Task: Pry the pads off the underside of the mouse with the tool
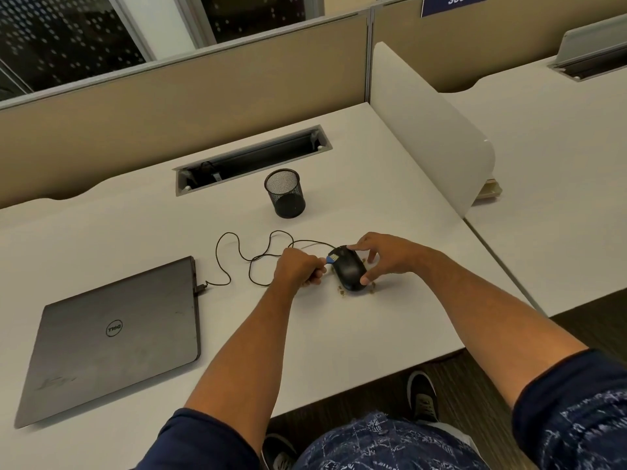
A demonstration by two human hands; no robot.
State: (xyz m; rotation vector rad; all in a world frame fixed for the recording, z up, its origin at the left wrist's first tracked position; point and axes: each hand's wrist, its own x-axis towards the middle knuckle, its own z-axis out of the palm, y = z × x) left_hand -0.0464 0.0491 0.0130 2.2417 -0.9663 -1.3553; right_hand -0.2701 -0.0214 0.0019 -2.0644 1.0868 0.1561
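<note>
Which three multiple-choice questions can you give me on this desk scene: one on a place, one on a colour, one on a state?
1. Where does the mesh cup stand?
A. Beyond the mouse
B. On the laptop
C. On the floor

2. What colour is the tool tip?
A. Red
B. Blue
C. Green

3. What state is the laptop in?
A. Open
B. Closed
C. Standing upright

Answers: 1 A, it stands farther up the desk; 2 B, blue shows between left hand and mouse; 3 B, the logo lid lies flat.

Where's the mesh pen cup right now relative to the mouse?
In the head view the mesh pen cup stands upright on the desk, beyond the mouse and slightly left, just in front of the cable slot.
</note>
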